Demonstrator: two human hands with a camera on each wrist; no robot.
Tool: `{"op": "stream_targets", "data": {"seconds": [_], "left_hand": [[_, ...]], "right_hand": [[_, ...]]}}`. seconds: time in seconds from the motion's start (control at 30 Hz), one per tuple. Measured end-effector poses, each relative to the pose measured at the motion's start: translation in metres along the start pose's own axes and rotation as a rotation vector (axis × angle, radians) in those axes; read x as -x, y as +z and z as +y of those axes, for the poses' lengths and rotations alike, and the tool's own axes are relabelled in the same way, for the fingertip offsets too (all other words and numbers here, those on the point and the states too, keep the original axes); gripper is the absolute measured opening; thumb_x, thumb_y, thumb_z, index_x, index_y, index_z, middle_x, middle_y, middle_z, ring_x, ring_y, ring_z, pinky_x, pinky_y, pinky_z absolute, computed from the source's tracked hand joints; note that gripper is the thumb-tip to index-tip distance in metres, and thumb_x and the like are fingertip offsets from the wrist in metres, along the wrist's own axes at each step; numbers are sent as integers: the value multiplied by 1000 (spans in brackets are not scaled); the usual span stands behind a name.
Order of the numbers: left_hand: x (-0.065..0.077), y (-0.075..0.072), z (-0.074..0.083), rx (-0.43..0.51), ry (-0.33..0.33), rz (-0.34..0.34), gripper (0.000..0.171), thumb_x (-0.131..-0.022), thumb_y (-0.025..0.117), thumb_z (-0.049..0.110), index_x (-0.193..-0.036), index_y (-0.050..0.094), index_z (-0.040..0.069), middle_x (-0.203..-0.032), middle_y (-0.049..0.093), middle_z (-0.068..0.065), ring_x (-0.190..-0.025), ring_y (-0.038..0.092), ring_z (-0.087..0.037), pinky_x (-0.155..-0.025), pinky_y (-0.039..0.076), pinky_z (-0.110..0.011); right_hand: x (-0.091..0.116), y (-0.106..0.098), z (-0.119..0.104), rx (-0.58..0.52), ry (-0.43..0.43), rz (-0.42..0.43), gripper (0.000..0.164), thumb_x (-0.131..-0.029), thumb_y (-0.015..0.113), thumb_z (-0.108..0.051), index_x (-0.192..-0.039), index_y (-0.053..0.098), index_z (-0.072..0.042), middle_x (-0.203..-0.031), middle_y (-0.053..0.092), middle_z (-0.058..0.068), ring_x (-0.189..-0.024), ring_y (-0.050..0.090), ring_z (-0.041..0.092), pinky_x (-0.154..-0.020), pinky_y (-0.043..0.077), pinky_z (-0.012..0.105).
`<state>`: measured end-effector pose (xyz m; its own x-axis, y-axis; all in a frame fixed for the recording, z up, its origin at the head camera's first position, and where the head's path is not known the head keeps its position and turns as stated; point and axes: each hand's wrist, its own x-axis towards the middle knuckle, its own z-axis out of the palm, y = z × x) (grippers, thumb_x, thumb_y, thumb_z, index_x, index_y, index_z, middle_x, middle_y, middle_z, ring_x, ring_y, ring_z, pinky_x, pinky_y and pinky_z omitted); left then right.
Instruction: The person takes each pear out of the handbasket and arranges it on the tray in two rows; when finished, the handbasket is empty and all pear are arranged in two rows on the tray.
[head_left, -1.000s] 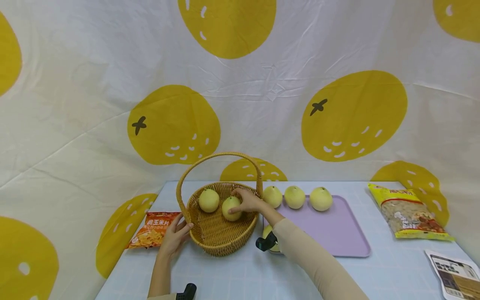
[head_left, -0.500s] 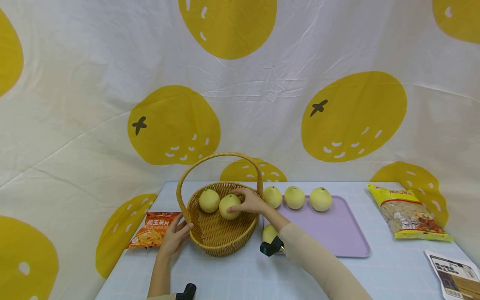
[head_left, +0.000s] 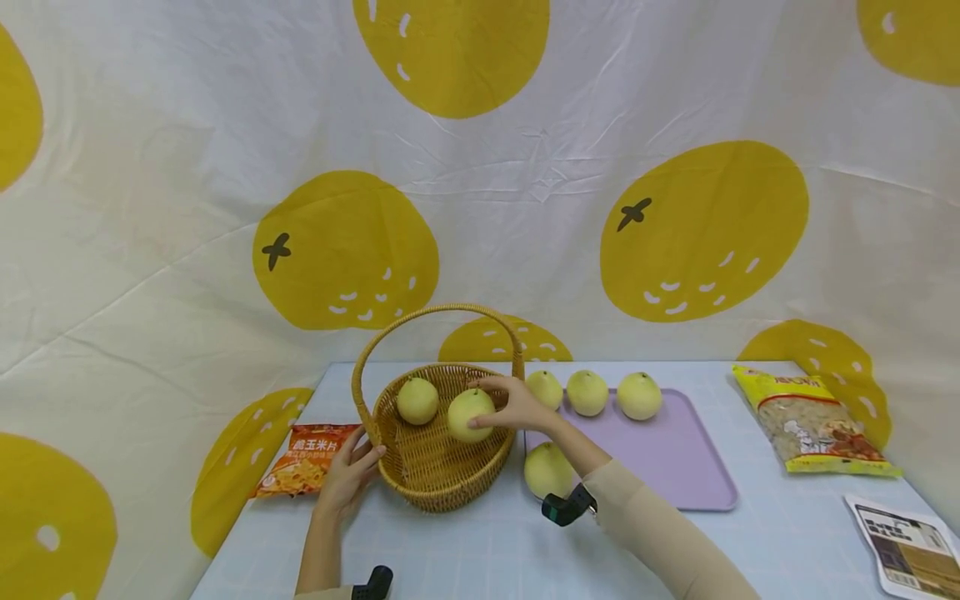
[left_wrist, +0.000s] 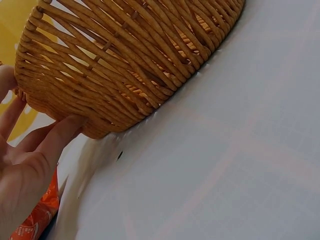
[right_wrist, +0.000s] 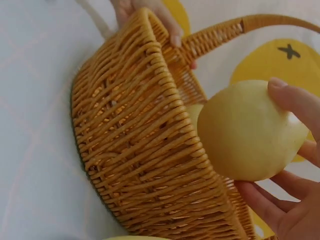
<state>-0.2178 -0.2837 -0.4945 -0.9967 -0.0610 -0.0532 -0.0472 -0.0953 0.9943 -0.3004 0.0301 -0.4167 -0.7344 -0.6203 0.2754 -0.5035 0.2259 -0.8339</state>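
A wicker basket (head_left: 442, 492) with a tall arched handle stands on the table. My left hand (head_left: 351, 475) grips its left side, thumb at the rim; in the left wrist view that hand's fingers (left_wrist: 62, 132) press against the woven wall. My right hand (head_left: 517, 404) holds a pale yellow-green round pear (head_left: 471, 415) over the basket's right half. The right wrist view shows this held pear (right_wrist: 250, 130) at rim height, with thumb and fingers spread around it. Another pear (head_left: 417, 401) sits inside the basket at the back left.
Right of the basket lies a lilac tray (head_left: 675, 467). Three pears (head_left: 587, 393) line its back edge, and one pear (head_left: 548, 472) is at its front left, below the right forearm. An orange snack bag (head_left: 303, 458), a yellow food bag (head_left: 817, 421) and a white-and-brown packet (head_left: 907, 546) lie around.
The held pear shifted slightly left, then came up and to the right, away from the pear in the basket. The right forearm moved right with it. My left hand stayed in place.
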Motion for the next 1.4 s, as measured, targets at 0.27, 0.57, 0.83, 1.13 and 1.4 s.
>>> {"op": "stream_targets", "data": {"seconds": [0.27, 0.57, 0.83, 1.13, 1.4], "left_hand": [[0, 0, -1, -1, -6, 4, 71, -92, 59, 8, -150, 20, 10, -148, 26, -27, -114, 53, -23, -82, 52, -30], [0, -2, -2, 22, 4, -16, 71, -92, 59, 8, -151, 19, 10, -148, 26, -27, -109, 56, -14, -83, 52, -29], [-1, -3, -3, 20, 1, -16, 71, -92, 59, 7, -151, 19, 10, -148, 26, -27, -112, 55, -17, -84, 52, -29], [-2, -1, -2, 12, 6, -10, 70, -92, 59, 6, -150, 20, 9, -147, 27, -27, -122, 46, -30, -84, 51, -30], [-1, -1, -2, 4, 4, -6, 70, -92, 59, 7, -150, 20, 9, -147, 27, -28, -123, 45, -33, -85, 51, -30]], "right_hand": [[24, -18, -11, -29, -42, -30, 61, -77, 79, -23, -129, 55, -2, -126, 57, 17, -87, 60, 18, -74, 54, 35], [53, -39, -16, -7, -18, 20, 60, -75, 80, -17, -128, 56, -1, -124, 55, 21, -89, 62, 26, -75, 54, 37], [75, -60, -15, -17, -5, 65, 63, -76, 79, -13, -130, 52, 4, -128, 52, 24, -92, 62, 28, -77, 54, 36], [104, -84, -4, -4, 13, 160, 59, -76, 78, -8, -127, 53, 7, -124, 55, 24, -90, 62, 23, -76, 54, 31], [127, -99, 3, 23, 50, 214, 56, -76, 78, -7, -125, 54, 8, -123, 55, 26, -86, 63, 21, -73, 54, 29]]}}
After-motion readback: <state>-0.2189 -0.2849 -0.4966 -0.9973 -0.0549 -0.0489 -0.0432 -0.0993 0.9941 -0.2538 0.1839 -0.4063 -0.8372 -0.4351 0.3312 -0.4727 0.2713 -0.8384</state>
